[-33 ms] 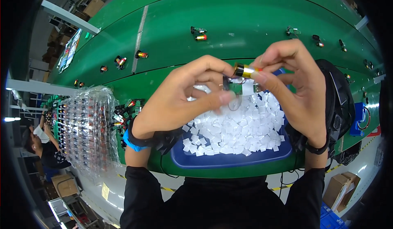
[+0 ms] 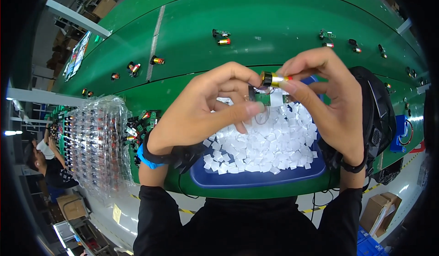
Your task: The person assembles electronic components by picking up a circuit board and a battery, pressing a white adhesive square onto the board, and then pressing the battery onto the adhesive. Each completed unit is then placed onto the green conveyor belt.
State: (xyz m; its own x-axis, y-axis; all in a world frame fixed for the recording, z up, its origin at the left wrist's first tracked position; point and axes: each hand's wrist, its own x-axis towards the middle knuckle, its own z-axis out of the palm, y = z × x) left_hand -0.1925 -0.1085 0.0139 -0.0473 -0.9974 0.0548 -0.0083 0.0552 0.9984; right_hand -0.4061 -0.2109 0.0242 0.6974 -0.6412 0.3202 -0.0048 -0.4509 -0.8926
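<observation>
My left hand (image 2: 201, 107) pinches a small green circuit board (image 2: 262, 99) between thumb and fingers, over a blue tray (image 2: 256, 183). Thin wires hang from the board, and a white square (image 2: 276, 99) lies against it. Just above it, a small cylindrical battery (image 2: 274, 79), gold with a black end and a red end, is gripped by my right hand (image 2: 336, 105) between thumb and fingers. The battery's black end touches or nearly touches my left index fingertip. Many small white squares (image 2: 265, 146) fill the tray below both hands.
Several board-and-battery assemblies (image 2: 223, 37) lie along the green bench (image 2: 274, 18). At left stand stacked clear plastic trays (image 2: 98, 141) of parts, with loose boards (image 2: 141, 125) beside them. A black backpack (image 2: 377, 105) is at right. Another person (image 2: 50, 164) works at far left.
My right hand has shifted slightly downward, uncovering a battery on the bench behind it. Both hands keep their holds.
</observation>
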